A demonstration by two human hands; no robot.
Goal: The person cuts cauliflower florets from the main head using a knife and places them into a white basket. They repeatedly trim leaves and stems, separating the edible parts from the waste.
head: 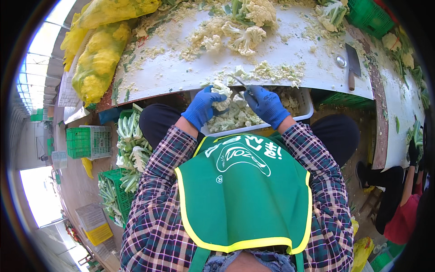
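Note:
My left hand (205,106), in a blue knitted glove, grips a pale cauliflower piece (221,91) over a white plastic tub (307,103). Cut cauliflower florets (239,117) fill much of that tub, which sits at my lap against the table's near edge. In my right hand (264,103), also gloved in blue, is a small knife (240,81), its blade pointing up and left towards the table. The blade is a little apart from the cauliflower piece. Larger cauliflower pieces (245,38) and a leafy cauliflower head (258,13) lie farther back on the white tabletop (159,75).
A cleaver (353,64) and a round metal object (341,61) lie at the table's right. Yellow mesh sacks (100,63) rest at the left. Green crates (117,190) with cauliflower stalks and leaves (131,149) stand beside me. Another person (404,210) sits at right.

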